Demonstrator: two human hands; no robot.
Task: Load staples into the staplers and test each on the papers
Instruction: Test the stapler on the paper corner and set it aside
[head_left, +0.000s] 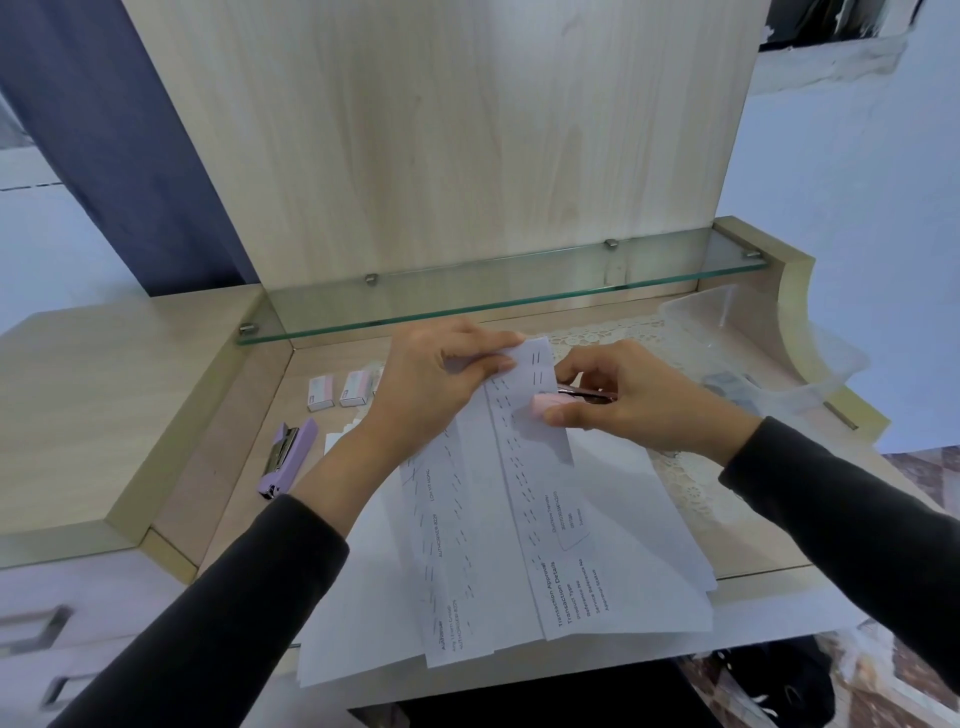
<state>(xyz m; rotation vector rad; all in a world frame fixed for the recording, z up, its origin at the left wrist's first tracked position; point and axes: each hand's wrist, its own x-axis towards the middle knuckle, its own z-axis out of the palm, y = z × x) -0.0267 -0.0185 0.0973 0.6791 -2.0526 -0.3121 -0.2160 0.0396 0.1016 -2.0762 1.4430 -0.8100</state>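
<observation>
Testing pink stapler (545, 405), gripped in right hand (639, 405) at three o'clock edge of folded paper (519, 467); pinching its twelve o'clock end with left hand (431, 379). Next, probably: squeezing firmly, keeping sheets aligned.

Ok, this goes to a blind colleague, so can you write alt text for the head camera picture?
A right hand grips a pink stapler against the edge of printed papers, which the left hand pinches near their top, over a wooden desk. A purple stapler and small boxes lie on the desk to the left; rows of staples dot the papers.
</observation>
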